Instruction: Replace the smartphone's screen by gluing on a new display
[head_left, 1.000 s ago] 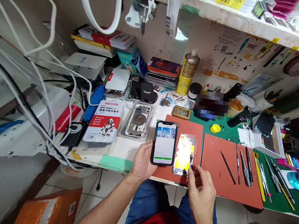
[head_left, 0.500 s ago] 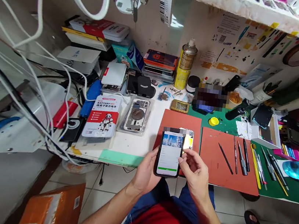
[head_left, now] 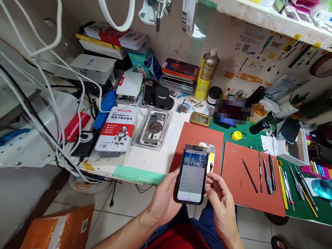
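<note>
A black-framed smartphone (head_left: 192,179) is upright in my hands over the bench's front edge, its screen lit with a snowy-tree picture above a pale page of small, unreadable lines. My left hand (head_left: 164,196) is wrapped round its left side and lower back. At the right edge, my right hand (head_left: 220,198) has its fingers curled against the phone, thumb beside the screen. Behind the phone lies an opened phone part (head_left: 211,150), partly covered, on the left brown mat (head_left: 187,133).
Several tweezers and pen-like tools (head_left: 268,176) lie on the right brown mat (head_left: 232,183) and beside it. A battery box (head_left: 116,130) and a phone housing in a clear tray (head_left: 154,128) sit to the left. Behind stands a spray can (head_left: 207,72). White cables (head_left: 51,125) hang at left.
The phone has shifted slightly right and down in the view, which has also moved. Its screen has dimmed with a pale panel at the bottom. My right thumb has moved off the screen's edge.
</note>
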{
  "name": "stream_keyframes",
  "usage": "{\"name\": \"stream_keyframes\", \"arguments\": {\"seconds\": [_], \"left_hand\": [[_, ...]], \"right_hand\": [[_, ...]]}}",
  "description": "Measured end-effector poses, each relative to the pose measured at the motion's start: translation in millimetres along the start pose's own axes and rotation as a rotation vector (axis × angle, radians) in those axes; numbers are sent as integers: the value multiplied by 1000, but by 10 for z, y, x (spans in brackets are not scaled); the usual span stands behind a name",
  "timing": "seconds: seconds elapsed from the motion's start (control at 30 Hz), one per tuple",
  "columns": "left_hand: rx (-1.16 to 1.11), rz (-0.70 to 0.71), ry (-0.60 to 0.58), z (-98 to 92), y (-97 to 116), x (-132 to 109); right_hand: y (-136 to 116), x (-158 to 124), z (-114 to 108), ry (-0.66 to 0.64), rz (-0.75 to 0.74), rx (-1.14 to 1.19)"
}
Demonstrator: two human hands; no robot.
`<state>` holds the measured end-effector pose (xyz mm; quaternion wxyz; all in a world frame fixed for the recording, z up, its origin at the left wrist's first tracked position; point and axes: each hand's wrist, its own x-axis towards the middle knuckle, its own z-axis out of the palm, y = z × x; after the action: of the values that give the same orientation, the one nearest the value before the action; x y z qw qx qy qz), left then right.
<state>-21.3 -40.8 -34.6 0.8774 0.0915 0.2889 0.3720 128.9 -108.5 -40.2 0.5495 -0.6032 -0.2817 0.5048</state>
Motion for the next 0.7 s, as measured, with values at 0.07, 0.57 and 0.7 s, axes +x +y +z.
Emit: {"name": "stream_keyframes", "arguments": {"seconds": [0.07, 0.57, 0.7], "left_hand": [[-8, -15, 10, 37, -10, -47], [11, -73, -50, 269, -30, -141], [25, -123, -63, 266, -35, -160]], "right_hand": [[-7, -73, -36, -47, 18, 19], [-231, -262, -7, -76, 128, 83], [-248, -300, -46, -109, 113, 128]]}}
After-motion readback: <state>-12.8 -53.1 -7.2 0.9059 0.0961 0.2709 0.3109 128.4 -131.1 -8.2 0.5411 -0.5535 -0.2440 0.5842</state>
